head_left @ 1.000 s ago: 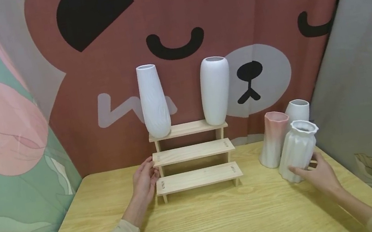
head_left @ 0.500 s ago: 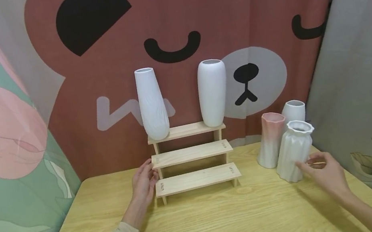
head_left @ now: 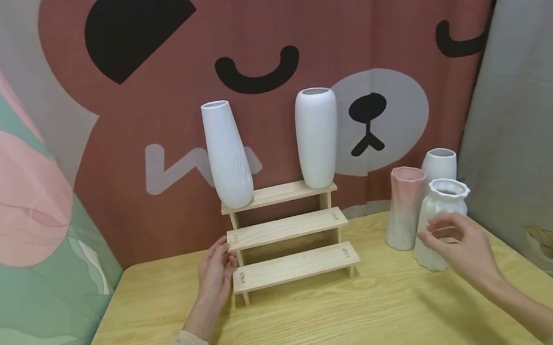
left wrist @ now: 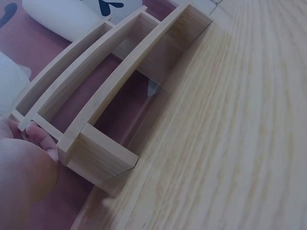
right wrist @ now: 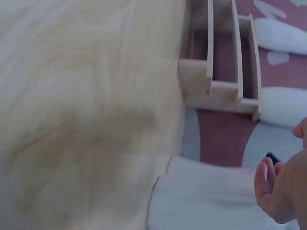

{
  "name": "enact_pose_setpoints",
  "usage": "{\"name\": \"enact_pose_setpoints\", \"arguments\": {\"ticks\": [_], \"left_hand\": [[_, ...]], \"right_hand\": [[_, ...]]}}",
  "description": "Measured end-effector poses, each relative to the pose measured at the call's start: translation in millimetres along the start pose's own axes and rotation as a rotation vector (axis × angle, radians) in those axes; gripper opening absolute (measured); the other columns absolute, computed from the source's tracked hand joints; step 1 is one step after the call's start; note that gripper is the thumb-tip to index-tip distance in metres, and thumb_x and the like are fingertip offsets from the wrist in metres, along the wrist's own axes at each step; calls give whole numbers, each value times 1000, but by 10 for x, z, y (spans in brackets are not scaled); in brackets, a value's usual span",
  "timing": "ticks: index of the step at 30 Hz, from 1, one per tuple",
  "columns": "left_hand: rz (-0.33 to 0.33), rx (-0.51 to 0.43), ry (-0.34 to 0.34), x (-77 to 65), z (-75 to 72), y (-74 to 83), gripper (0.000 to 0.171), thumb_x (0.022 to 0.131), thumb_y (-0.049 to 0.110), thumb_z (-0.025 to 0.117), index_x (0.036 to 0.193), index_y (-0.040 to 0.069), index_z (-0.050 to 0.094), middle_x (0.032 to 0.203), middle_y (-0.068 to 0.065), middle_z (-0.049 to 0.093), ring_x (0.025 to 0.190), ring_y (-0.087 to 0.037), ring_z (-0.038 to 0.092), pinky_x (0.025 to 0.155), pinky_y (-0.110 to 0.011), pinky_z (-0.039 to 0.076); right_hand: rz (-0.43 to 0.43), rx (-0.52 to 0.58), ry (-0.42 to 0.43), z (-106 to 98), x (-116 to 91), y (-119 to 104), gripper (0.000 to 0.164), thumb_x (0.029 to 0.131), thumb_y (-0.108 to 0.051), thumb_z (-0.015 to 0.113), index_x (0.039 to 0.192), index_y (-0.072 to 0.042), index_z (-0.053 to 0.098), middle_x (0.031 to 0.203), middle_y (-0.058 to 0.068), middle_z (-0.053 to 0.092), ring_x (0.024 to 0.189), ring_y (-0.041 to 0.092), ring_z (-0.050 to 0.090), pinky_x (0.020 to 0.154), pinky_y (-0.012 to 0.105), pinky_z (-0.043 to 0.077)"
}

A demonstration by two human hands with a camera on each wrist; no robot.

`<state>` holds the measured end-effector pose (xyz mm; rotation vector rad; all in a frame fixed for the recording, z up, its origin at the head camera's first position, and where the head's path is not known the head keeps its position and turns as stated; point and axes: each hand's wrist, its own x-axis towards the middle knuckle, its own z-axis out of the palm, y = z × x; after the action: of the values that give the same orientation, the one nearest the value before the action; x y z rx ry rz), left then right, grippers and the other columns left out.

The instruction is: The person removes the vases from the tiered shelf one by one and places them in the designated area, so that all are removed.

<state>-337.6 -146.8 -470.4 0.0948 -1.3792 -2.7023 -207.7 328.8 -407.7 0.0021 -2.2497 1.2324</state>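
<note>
My left hand [head_left: 214, 271] holds the left end of a three-step wooden display stand [head_left: 288, 228], its fingers bent around the middle step's edge in the left wrist view. My right hand [head_left: 463, 248] hovers in front of a white vase with a wavy rim [head_left: 448, 202], thumb and fingers loosely curved with nothing between them. That vase stands upright on the table, partly hidden by the hand. Close beside it are a pink-to-white vase [head_left: 406, 212] and, behind, another white vase [head_left: 440, 164].
On the stand's top step are two tall white vases, a tapered one [head_left: 228, 156] at the left and a rounder one [head_left: 319, 138] at the right. The wooden table [head_left: 329, 333] meets patterned curtains [head_left: 254, 31] at the back and sides.
My right hand has come off the wavy-rimmed vase, first backing right, then rising up and left in front of it. The left hand stays on the stand.
</note>
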Motion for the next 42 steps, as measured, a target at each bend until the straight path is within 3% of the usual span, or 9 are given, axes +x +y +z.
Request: {"name": "enact_pose_setpoints", "arguments": {"ticks": [7, 14, 19, 23, 28, 35, 42], "left_hand": [[14, -5, -6, 14, -5, -5, 39, 100, 3, 59, 138, -5, 52, 115, -13, 50, 78, -12, 58, 64, -17, 50], [2, -27, 10, 16, 3, -24, 37, 100, 2, 60, 136, -4, 55, 116, -14, 52, 77, -13, 59, 63, -18, 50], [3, -18, 19, 20, 7, -15, 38, 99, 3, 60, 136, -3, 56, 117, -14, 51, 79, -13, 59, 63, -17, 50], [11, -2, 7, 13, -7, -30, 38, 100, 4, 60, 136, -3, 56, 118, -14, 51, 80, -13, 59, 64, -17, 50], [25, 10, -8, 22, -20, -27, 38, 101, 5, 59, 138, -3, 55, 117, -14, 50, 82, -13, 59, 64, -17, 50], [15, -4, -6, 12, -15, -18, 37, 101, 5, 59, 137, -3, 55, 117, -13, 50, 82, -14, 58, 64, -18, 49], [22, -4, 2, 10, -7, -26, 37, 101, 6, 60, 136, -3, 56, 116, -13, 51, 81, -13, 59, 64, -17, 49]], "right_hand": [[-36, -10, -64, 239, 137, -217, 37, 92, -29, 79, 114, -4, 64, 106, 10, 66, 93, 4, 63, 74, 14, 53], [-74, 34, -83, 498, 349, -429, 39, 92, -33, 79, 115, -6, 63, 109, 11, 66, 102, 22, 65, 77, 14, 52], [-77, 79, -77, 709, 545, -562, 43, 90, -33, 80, 117, -4, 62, 109, 13, 67, 102, 23, 64, 78, 15, 52], [-36, 115, -93, 843, 718, -629, 50, 89, -39, 80, 119, -4, 62, 110, 12, 67, 98, 18, 64, 75, 16, 52], [48, 159, -156, 973, 958, -684, 57, 89, -44, 79, 125, -4, 59, 116, 14, 65, 94, 26, 69, 75, 27, 59], [81, 119, -233, 1169, 1280, -707, 73, 88, -48, 79, 140, -5, 51, 135, 15, 56, 118, 31, 57, 90, 40, 51], [108, 107, -250, 1378, 1537, -734, 95, 81, -57, 82, 147, -3, 42, 141, 18, 51, 123, 35, 53, 100, 49, 46]]}}
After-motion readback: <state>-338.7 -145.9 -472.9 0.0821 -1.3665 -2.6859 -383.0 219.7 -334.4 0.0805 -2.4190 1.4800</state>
